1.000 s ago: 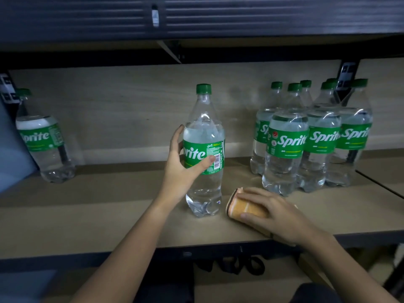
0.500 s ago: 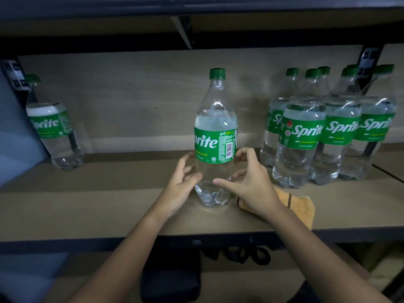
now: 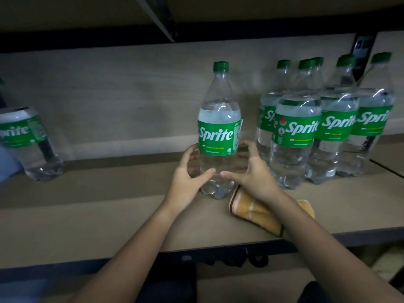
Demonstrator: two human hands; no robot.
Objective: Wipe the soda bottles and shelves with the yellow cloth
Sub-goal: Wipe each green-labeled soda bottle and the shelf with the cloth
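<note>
Seven soda bottles could be counted on the shelf (image 3: 87,204): one centre bottle (image 3: 219,132) stood alone, one lone bottle (image 3: 26,141) stood well to its left at the frame edge, and a cluster of five (image 3: 293,136) stood just to its right, though bottles hidden at the back of that cluster could not be ruled out. One yellow cloth (image 3: 251,209) lay just right of the centre bottle's base. Two hands, the left hand (image 3: 188,180) and the right hand (image 3: 253,176), were at either side of that bottle.

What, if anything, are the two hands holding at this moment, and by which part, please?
Both the left hand and right hand grip the middle Sprite bottle around its lower body.
</note>
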